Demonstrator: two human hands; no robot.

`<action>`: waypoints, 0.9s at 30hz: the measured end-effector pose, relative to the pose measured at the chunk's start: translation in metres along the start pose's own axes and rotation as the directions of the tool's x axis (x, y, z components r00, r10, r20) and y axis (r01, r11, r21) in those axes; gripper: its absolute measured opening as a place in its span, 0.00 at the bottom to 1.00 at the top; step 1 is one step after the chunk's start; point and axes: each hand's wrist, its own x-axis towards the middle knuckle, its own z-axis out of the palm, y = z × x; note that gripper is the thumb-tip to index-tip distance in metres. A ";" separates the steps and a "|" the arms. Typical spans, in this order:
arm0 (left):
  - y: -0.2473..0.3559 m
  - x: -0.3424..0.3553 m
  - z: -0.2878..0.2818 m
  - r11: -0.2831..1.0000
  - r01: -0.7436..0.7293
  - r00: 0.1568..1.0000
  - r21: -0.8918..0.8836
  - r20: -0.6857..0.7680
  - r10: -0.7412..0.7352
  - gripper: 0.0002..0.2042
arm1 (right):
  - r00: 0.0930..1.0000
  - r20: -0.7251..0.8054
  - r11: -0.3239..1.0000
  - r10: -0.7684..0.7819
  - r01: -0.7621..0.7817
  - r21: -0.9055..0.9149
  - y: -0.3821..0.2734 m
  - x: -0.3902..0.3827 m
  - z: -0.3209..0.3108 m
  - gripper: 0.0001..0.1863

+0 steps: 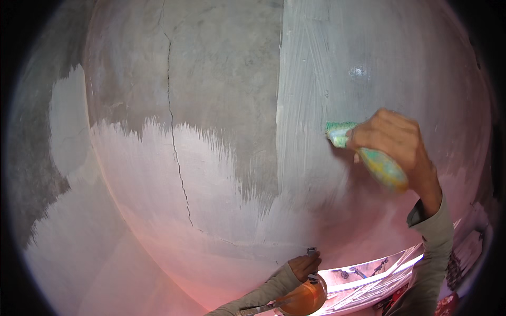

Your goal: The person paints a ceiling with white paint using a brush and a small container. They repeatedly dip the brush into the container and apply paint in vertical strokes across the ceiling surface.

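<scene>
My right hand is closed round a paintbrush with green bristles and a paint-smeared green and yellow handle. Its bristles touch the wall, where wet, pale streaks show around them. Low in the middle, my left hand is closed. Small dark pieces stick out above and below its fingers, too small to name. Just under that hand is a round container with an orange inside. A long, thin, stained tool lies across the container's left side, partly cut off by the lower edge.
Pale paint covers the wall's right and lower parts; bare grey shows at upper left. A dark crack runs down the left half. Below right, past the wall's lower edge, is a bright, pink-lit area with dark objects I cannot make out.
</scene>
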 end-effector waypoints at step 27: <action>-0.013 -0.010 0.022 1.000 -0.005 0.999 -0.015 0.051 0.006 0.20 | 0.926 -0.225 0.917 -0.304 0.220 -0.334 0.033 0.038 0.041 0.14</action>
